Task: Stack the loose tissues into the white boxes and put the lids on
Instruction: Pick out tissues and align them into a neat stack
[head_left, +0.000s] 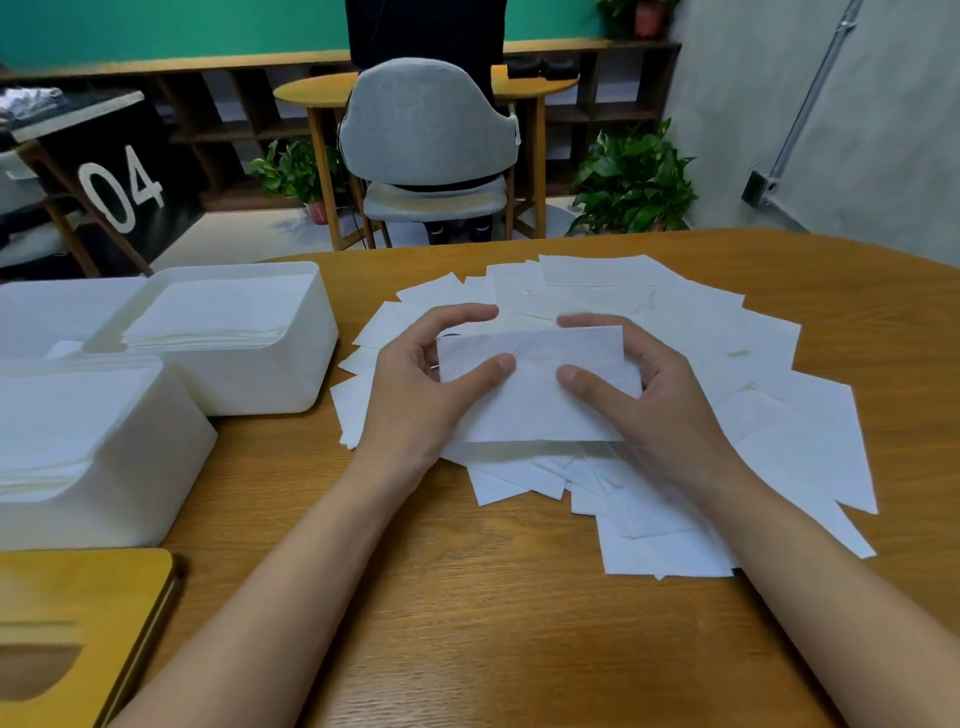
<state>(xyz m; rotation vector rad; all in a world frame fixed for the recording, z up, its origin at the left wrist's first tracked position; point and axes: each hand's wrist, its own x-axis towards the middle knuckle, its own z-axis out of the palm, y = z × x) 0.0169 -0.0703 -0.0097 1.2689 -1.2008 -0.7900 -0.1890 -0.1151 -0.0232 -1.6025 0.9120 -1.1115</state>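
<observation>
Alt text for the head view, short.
A person's left hand and right hand hold one white tissue between them over a fanned pile of loose tissues on a wooden table. At left, a nearer white box and a farther white box, both lidless, hold stacked tissues; a wooden lid lies nearest.

Left hand (431, 400), right hand (660, 405), forearms (291, 571) bare; nails seemingly short.
</observation>
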